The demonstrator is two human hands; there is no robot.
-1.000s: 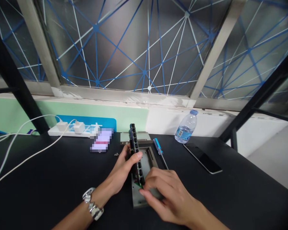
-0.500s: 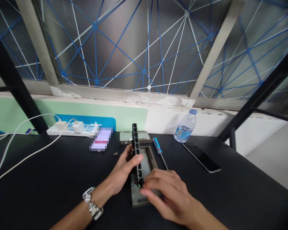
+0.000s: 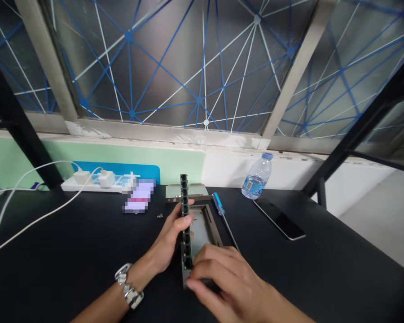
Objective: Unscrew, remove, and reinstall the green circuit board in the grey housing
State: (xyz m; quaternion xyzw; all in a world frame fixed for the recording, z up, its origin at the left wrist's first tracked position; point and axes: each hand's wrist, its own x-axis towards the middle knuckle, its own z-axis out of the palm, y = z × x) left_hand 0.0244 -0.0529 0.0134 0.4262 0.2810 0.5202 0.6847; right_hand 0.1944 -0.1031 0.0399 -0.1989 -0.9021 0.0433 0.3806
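Note:
A network switch circuit board [image 3: 186, 244], with a row of black ports along its edge, stands on edge in front of me. My left hand [image 3: 170, 235] is closed round the board's middle, thumb on the port side. The fingers of my right hand [image 3: 224, 276] pinch the board's near end; the fingertips partly hide that corner. Under and beside the board lies a shallow grey metal case [image 3: 202, 229], its near part covered by my right hand. A screwdriver [image 3: 220, 206] with a blue clear handle rests right of the case.
A grey metal cover [image 3: 200, 190] lies behind the case. Small screws [image 3: 160, 216] sit to its left. Farther left are a lit phone [image 3: 139, 197] and a white power strip [image 3: 74, 185] with cables. A water bottle [image 3: 256, 179] and a dark phone [image 3: 279, 220] are at right.
The board has turned more upright and shifted slightly left and toward me, with both hands staying on it. The whole view has shifted a little.

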